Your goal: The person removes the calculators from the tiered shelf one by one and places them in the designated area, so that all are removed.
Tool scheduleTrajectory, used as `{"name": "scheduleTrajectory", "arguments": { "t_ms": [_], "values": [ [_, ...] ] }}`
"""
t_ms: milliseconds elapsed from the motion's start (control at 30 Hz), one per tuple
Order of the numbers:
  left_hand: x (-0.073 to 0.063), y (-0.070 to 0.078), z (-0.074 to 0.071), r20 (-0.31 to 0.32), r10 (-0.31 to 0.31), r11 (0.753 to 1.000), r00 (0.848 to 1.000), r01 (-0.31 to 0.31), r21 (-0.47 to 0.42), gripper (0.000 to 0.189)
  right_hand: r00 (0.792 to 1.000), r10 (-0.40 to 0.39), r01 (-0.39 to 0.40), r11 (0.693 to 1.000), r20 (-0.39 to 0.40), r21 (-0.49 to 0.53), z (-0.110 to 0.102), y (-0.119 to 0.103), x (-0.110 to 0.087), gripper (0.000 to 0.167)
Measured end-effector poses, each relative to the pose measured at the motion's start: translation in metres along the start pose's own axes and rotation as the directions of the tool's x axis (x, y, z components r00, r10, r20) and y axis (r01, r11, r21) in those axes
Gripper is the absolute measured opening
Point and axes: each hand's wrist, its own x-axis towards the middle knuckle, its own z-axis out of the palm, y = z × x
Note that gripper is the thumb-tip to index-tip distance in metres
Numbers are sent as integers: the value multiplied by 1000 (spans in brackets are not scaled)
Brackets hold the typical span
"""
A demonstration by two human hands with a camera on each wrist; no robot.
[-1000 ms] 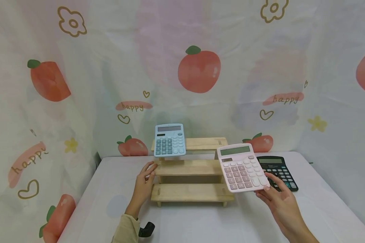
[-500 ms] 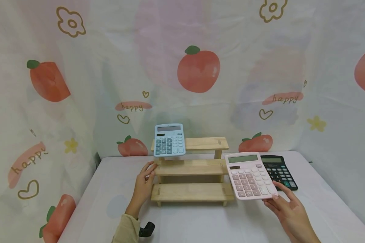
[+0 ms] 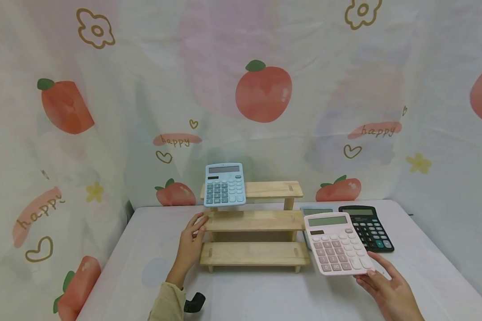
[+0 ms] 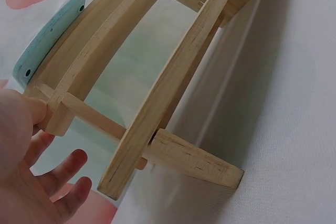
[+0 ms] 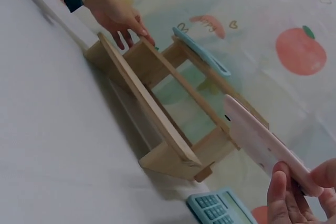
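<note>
Stand [image 3: 254,254]: wood, three tiers, upright on the white table [image 3: 249,296]; stepped, presumably so rear items show above front ones.
Pink calculator [image 3: 337,243]: raised above the table just right of the stand, keys upward; supported only by the right hand.
Right hand [image 3: 391,290]: pinches the lower right corner, thumb and fingers on opposite faces; corner hold likely keeps keys and display uncovered.
Left hand [image 3: 190,240]: fingers loosely spread, touching the left end of the middle shelf [image 3: 257,220]; probably steadies the stand.
Blue calculator [image 3: 225,187]: on the top shelf [image 3: 273,189], at its left end; the off-centre spot leaves bare wood alongside.
Second blue calculator [image 5: 218,208]: on the table beside the stand's right end, mostly hidden in the head view.
Black calculator [image 3: 372,228]: on the table, farther right; apparently kept within reach.
</note>
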Motion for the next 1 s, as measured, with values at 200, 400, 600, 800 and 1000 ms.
{"name": "scheduleTrajectory", "arguments": {
  "t_ms": [200, 400, 600, 800, 1000],
  "values": [
    [0, 0, 0, 1, 13, 1000, 1000, -13, -23, 35, 992, 118, -118, 993, -37, -11, -6, 4, 0, 73],
    [-1, 2, -2, 6, 20, 1000, 1000, -20, -22, 35, 984, 168, -169, 985, -51, -20, -12, 10, 0, 73],
    [-1, 4, -3, 16, 5, 1000, 1000, -4, -25, 35, 981, 182, -185, 982, -59, -40, -18, 22, 2, 74],
    [-1, 4, -2, 12, 12, 1000, 1000, -12, -19, 34, 979, 187, -191, 980, -83, -54, -25, 33, 7, 76],
    [0, 5, -3, 17, 14, 999, 1000, -14, -34, 35, 976, 201, -206, 977, -78, -60, -26, 39, 8, 76]
  ]
}}
